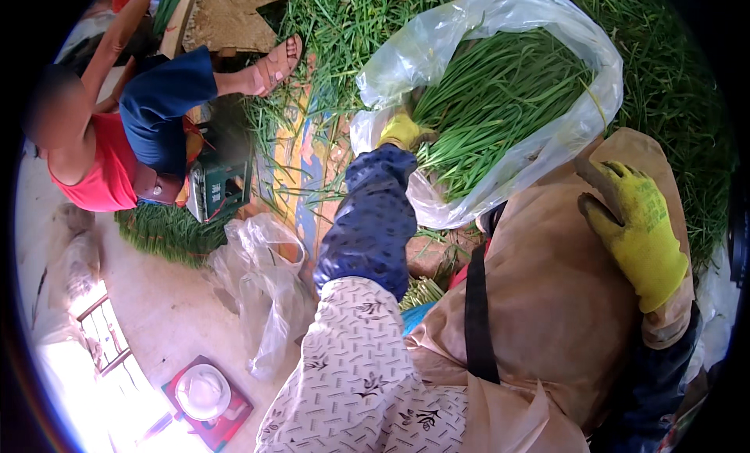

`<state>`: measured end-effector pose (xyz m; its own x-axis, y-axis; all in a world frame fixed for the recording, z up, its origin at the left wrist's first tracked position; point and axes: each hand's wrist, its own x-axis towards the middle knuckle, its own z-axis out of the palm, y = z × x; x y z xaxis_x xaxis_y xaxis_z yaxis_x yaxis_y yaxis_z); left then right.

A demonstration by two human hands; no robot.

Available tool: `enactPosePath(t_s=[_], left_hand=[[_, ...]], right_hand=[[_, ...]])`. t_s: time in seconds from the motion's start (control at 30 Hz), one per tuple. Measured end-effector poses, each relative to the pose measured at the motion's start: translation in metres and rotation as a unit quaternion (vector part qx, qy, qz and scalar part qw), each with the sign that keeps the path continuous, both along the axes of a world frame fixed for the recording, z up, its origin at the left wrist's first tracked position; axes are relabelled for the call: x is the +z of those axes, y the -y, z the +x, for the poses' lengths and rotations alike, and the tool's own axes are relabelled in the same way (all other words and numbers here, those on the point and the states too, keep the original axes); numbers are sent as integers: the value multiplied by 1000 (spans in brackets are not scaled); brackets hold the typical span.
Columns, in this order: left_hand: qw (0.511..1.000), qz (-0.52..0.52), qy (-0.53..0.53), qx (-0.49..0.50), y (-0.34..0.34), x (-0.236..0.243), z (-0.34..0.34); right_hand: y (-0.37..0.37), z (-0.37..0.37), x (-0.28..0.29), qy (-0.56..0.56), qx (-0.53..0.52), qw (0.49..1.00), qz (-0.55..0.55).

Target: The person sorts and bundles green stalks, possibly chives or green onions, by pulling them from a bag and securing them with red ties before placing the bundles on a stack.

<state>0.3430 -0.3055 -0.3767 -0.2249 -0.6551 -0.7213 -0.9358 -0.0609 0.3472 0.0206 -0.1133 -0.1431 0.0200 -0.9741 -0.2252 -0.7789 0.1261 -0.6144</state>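
A clear plastic bag [601, 58] lies with its mouth wide, full of long green garlic chives [508, 93]. Reaching to the bag's left side, my left hand [404, 131] wears a yellow glove with dark fingers. Its thumb and fingers close around the near ends of the garlic chives; some fingertips are hidden among the leaves. My right hand [637, 226], gloved the same way, is open over the brown apron [555, 297] at my right knee. Its thumb stands apart from the fingers, and nothing is in it.
Loose greens [351, 23] cover the ground beyond and right of the bag. Another person [101, 156] sits at far left beside a dark green crate [223, 183]. An empty-looking plastic bag [266, 273] lies left of my arm. A red scale [211, 410] holds a white bowl [203, 392].
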Motion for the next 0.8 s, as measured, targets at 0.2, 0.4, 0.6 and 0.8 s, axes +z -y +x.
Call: enactPosePath(t_s=[0.2, 0.4, 0.6, 0.8], left_hand=[[948, -154, 146, -236, -19, 11, 13], [997, -32, 6, -63, -25, -10, -3], [988, -96, -76, -99, -38, 4, 9], [964, 41, -236, 117, -45, 13, 5]], right_hand=[[18, 5, -21, 79, -24, 994, 70], [24, 15, -30, 14, 51, 999, 12], [30, 26, -35, 4, 64, 996, 55], [61, 61, -41, -104, 179, 976, 70]])
